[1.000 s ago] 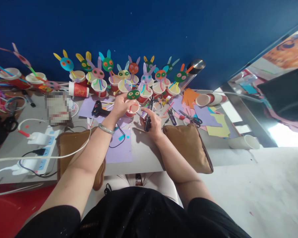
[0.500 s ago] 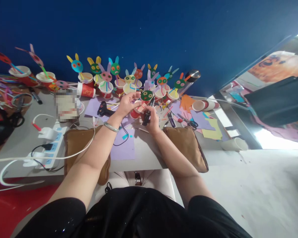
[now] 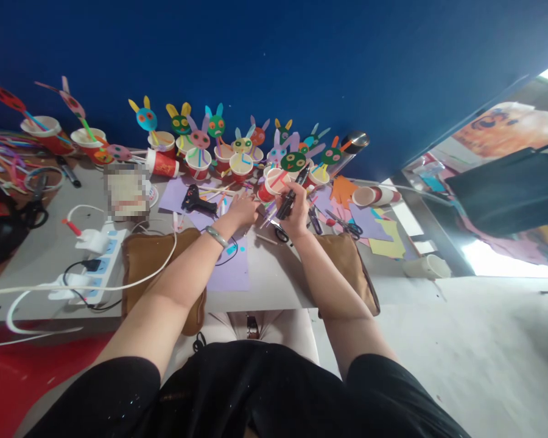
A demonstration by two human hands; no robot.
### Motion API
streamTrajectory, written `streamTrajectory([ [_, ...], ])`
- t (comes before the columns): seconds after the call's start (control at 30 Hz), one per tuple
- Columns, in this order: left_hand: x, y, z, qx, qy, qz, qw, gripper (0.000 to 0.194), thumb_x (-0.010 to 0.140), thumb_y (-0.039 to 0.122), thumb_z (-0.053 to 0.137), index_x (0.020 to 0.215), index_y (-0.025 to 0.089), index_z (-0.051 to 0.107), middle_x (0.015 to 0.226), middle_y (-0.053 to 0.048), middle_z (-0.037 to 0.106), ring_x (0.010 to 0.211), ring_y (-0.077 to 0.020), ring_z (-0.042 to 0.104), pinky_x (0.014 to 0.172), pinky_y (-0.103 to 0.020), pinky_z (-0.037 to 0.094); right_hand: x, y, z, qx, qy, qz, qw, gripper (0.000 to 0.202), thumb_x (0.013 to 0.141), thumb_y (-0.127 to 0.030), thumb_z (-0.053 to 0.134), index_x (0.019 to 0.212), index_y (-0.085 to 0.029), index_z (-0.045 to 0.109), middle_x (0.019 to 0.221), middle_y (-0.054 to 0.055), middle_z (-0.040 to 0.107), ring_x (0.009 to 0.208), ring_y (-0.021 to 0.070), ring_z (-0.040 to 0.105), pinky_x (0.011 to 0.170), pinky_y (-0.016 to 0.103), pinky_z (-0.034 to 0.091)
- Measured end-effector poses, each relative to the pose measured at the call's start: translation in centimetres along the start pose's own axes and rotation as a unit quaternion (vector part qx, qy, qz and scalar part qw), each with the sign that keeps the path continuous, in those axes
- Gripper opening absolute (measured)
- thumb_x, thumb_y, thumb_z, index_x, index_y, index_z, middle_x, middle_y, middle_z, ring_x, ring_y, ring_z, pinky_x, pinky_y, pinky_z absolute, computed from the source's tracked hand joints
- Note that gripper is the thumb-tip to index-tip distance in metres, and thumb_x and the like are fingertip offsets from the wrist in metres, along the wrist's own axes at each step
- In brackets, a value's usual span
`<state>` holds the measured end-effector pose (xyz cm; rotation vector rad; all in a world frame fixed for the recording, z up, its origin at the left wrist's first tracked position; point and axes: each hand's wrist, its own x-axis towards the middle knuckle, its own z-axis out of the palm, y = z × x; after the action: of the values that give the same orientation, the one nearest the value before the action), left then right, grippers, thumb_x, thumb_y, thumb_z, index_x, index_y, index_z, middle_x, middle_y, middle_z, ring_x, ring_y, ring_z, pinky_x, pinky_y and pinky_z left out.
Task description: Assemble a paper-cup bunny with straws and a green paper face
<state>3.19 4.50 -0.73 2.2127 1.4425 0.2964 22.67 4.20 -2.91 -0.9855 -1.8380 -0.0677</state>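
My right hand [image 3: 296, 210] is wrapped round a black marker [image 3: 287, 205], which slants up to the right. Just beyond it a red and white paper cup [image 3: 265, 191] holds a green rabbit face [image 3: 293, 161] with purple ears; the hand partly hides the cup. My left hand [image 3: 243, 212] is low over the table among small paper strips, left of that cup. Its fingers point away from me, and whether they hold anything is hidden. A black glue gun [image 3: 200, 201] lies to the left of this hand.
Cups with paper rabbits line the blue wall [image 3: 256, 61]. Scissors [image 3: 347, 225] and coloured paper [image 3: 387, 240] lie at the right. A power strip [image 3: 101, 267] with white cables is at the left. Brown pouches [image 3: 153, 258] lie under both forearms.
My left hand has moved away from the green rabbit and down to the table. The green rabbit with its cup, and my right hand with the marker, have shifted right.
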Motion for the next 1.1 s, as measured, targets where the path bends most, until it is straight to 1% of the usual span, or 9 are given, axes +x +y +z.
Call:
streamTrajectory([
  [0.07, -0.5, 0.3, 0.5, 0.064, -0.041, 0.005, 0.997, 0.049, 0.100, 0.020, 0.057, 0.148, 0.013, 0.065, 0.173, -0.019, 0.046, 0.166, -0.0397, 0.033, 0.137, -0.064, 0.020, -0.1, 0.0, 0.3, -0.009, -0.018, 0.012, 1.000, 0.033, 0.107, -0.039, 0.054, 0.138, -0.028, 0.049, 0.104, 0.005, 0.074, 0.088, 0.0208, 0.075, 0.083, 0.038, 0.063],
  [0.13, -0.8, 0.2, 0.8, 0.102, -0.051, -0.002, 0.993, 0.057, 0.106, 0.032, 0.054, 0.160, 0.012, 0.054, 0.179, -0.020, 0.034, 0.170, -0.0403, 0.024, 0.138, -0.065, 0.014, -0.1, 0.0, 0.5, -0.016, -0.031, 0.029, 0.999, 0.033, 0.107, -0.041, 0.053, 0.137, -0.028, 0.051, 0.106, 0.007, 0.074, 0.090, 0.0224, 0.075, 0.085, 0.040, 0.064],
  [0.27, -0.7, -0.1, 0.7, 0.135, -0.050, -0.033, 0.989, 0.069, 0.109, 0.046, 0.049, 0.168, 0.011, 0.042, 0.182, -0.021, 0.027, 0.171, -0.0410, 0.018, 0.139, -0.064, 0.010, -0.1, 0.3, 1.1, -0.007, -0.041, 0.039, 0.998, 0.035, 0.107, -0.044, 0.051, 0.138, -0.027, 0.052, 0.108, 0.008, 0.074, 0.093, 0.0230, 0.074, 0.089, 0.041, 0.063],
  [0.37, -0.5, 0.1, 0.1, 0.166, -0.084, -0.087, 0.979, 0.078, 0.109, 0.051, 0.046, 0.170, 0.003, 0.037, 0.181, -0.026, 0.027, 0.170, -0.0438, 0.022, 0.139, -0.061, 0.009, -0.1, 0.5, 1.7, 0.005, -0.047, 0.042, 0.998, 0.035, 0.107, -0.045, 0.050, 0.138, -0.028, 0.052, 0.108, 0.007, 0.074, 0.093, 0.0226, 0.074, 0.090, 0.041, 0.063],
  [0.47, -0.4, 0.6, -0.7, 0.199, -0.117, -0.130, 0.964, 0.084, 0.107, 0.057, 0.045, 0.167, -0.003, 0.040, 0.178, -0.031, 0.028, 0.170, -0.0444, 0.023, 0.139, -0.057, 0.010, -0.2, 0.6, 2.4, 0.020, -0.058, 0.048, 0.997, 0.035, 0.106, -0.045, 0.052, 0.138, -0.029, 0.053, 0.109, 0.007, 0.075, 0.095, 0.0230, 0.075, 0.091, 0.041, 0.062],
  [0.6, -0.4, 0.9, -1.4, 0.208, -0.145, -0.162, 0.954, 0.086, 0.106, 0.060, 0.045, 0.166, -0.001, 0.043, 0.178, -0.031, 0.027, 0.170, -0.0441, 0.024, 0.138, -0.058, 0.013, -0.3, 0.9, 3.6, 0.031, -0.078, 0.061, 0.995, 0.037, 0.104, -0.047, 0.054, 0.136, -0.028, 0.056, 0.115, 0.009, 0.077, 0.099, 0.0250, 0.075, 0.092, 0.043, 0.063],
  [0.87, -0.3, 0.3, -1.6, 0.198, -0.118, -0.150, 0.962, 0.073, 0.104, 0.051, 0.056, 0.163, 0.009, 0.052, 0.178, -0.026, 0.033, 0.167, -0.0453, 0.029, 0.136, -0.066, 0.016, -0.5, 1.5, 5.1, 0.036, -0.098, 0.072, 0.992, 0.041, 0.102, -0.049, 0.051, 0.137, -0.027, 0.056, 0.121, 0.011, 0.077, 0.110, 0.0287, 0.077, 0.098, 0.048, 0.063],
  [1.0, -0.7, 0.2, -1.9, 0.199, -0.084, -0.124, 0.968, 0.070, 0.105, 0.046, 0.055, 0.159, 0.001, 0.055, 0.174, -0.033, 0.036, 0.164, -0.0456, 0.035, 0.135, -0.064, 0.020, -0.4, 1.4, 5.2, 0.018, -0.105, 0.062, 0.992, 0.041, 0.101, -0.046, 0.049, 0.136, -0.025, 0.057, 0.120, 0.012, 0.077, 0.111, 0.0285, 0.076, 0.099, 0.048, 0.062],
  [1.1, -0.9, 0.1, -2.1, 0.180, -0.061, -0.115, 0.975, 0.067, 0.102, 0.043, 0.060, 0.153, 0.000, 0.061, 0.169, -0.035, 0.044, 0.160, -0.0463, 0.041, 0.134, -0.063, 0.022, -0.3, 1.2, 5.0, -0.002, -0.122, 0.071, 0.990, 0.041, 0.099, -0.039, 0.051, 0.138, -0.025, 0.056, 0.124, 0.013, 0.077, 0.111, 0.0276, 0.076, 0.100, 0.047, 0.062],
])
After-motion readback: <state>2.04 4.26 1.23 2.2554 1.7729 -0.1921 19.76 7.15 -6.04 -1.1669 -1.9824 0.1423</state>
